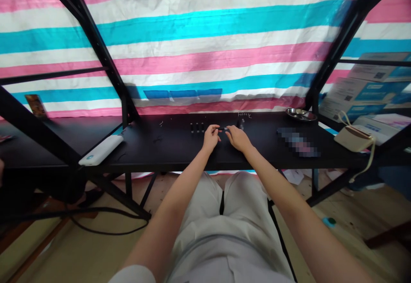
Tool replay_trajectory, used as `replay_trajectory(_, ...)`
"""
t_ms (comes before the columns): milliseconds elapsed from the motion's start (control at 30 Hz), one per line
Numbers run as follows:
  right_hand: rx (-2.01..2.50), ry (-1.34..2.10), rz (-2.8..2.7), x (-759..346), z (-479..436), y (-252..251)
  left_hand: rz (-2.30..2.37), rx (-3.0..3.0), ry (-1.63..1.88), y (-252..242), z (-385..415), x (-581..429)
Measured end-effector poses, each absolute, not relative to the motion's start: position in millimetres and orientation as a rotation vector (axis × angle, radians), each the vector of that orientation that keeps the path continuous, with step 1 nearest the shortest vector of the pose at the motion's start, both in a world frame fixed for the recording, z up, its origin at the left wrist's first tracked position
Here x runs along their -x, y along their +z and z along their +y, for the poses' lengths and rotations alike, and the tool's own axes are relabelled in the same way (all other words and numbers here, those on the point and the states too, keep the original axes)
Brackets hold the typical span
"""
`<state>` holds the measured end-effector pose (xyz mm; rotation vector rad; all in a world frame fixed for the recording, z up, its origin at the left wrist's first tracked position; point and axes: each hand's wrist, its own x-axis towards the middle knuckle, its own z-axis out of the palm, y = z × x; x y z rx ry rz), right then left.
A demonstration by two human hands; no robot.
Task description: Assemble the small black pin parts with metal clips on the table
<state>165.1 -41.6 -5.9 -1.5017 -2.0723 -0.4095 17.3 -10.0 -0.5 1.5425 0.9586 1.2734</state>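
Observation:
Over the black table (167, 148), my left hand (212, 138) pinches one end of a small dark tube (222, 129). My right hand (238, 138) has its fingertips closed at the tube's other end, which looks pale or clear. The tube lies level between both hands; its exact kind is too small to make out. Left of my left hand, several similar dark tubes (197, 127) with pale ends stand in a row. Just beyond my right hand are small pale pieces (242, 123) and a row of thin white bits (244, 114).
A white oblong case (102, 150) lies at the table's left. A shiny metal dish (301, 114) is at the back right, with a blurred patch (298, 142) before it. A beige pouch (353, 138) and stacked boxes (366, 88) stand farther right. Black frame posts (111, 71) rise on both sides.

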Motion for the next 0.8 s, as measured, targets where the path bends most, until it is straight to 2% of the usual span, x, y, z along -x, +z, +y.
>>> replay_trajectory(267,1.581,-0.385,-2.035,-167.3,-45.9,-4.9,0.828,-1.49,1.177,-3.7,-10.4,-14.6)
replay_trajectory(800,1.566,-0.378,-2.007,-168.7,-49.2,-6.5,0.92,-1.521,1.135,-4.0,-11.5,-15.1)
